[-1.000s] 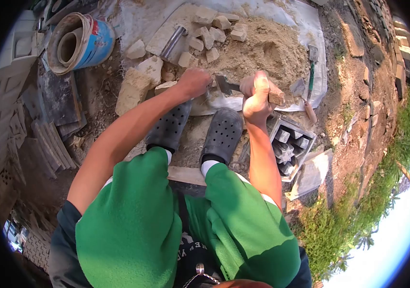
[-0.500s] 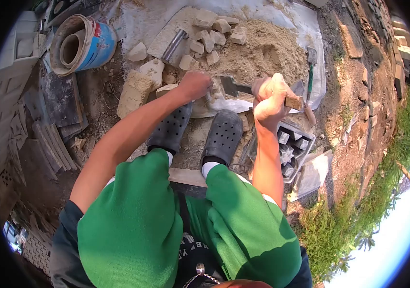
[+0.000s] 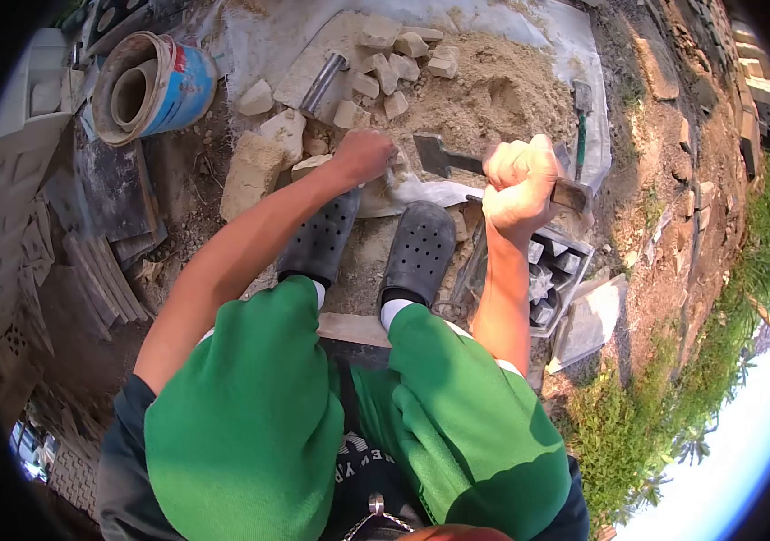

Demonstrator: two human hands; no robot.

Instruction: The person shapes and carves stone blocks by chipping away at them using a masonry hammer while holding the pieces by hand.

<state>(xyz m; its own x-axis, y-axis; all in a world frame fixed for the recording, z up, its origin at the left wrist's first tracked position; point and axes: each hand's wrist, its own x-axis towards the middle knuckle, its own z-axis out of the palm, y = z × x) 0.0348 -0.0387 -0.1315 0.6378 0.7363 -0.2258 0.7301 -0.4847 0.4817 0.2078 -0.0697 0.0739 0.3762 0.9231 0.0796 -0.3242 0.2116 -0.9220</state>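
Note:
My right hand (image 3: 521,187) is wrapped round the handle of a flat-bladed tool (image 3: 434,156), its dark blade pointing left and its brown end sticking out to the right. Left of the blade, my left hand (image 3: 367,157) is closed in front of my shoes; what it holds, if anything, is hidden. Sandy debris (image 3: 502,90) lies on a pale sheet beyond both hands. Several cut stone pieces (image 3: 385,74) and a metal cylinder (image 3: 323,85) lie behind my left hand.
A blue and white bucket (image 3: 188,88) stands at the upper left. A green-handled tool (image 3: 581,135) lies on the sheet's right side. Beside my right forearm is a crate of star-like metal pieces (image 3: 563,270), with a pale slab (image 3: 589,323) next to it. Larger stones (image 3: 254,176) lie left.
My right hand has moved to the right with the tool, so the blade is farther from my left hand. My left hand has stayed nearly in place, closed.

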